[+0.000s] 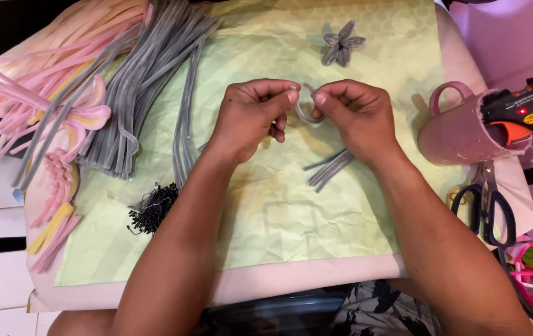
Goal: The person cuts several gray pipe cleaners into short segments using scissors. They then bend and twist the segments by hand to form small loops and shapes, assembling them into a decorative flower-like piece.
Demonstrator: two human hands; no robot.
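Observation:
My left hand (255, 112) and my right hand (353, 112) meet over the middle of a pale green paper sheet (279, 218). Between their fingertips they pinch one grey fuzzy wire (307, 115), bent into a small loop. A few short grey wire pieces (330, 169) lie on the paper just under my right hand. A finished grey wire flower (341, 43) rests farther back on the paper.
A pile of long grey wires (142, 81) and pink and cream wires (55, 74) covers the left side. A bundle of small black stamens (153, 208) lies front left. At right stand a pink mug (465, 127) holding a black glue gun (528, 109), and black-handled scissors (487, 202).

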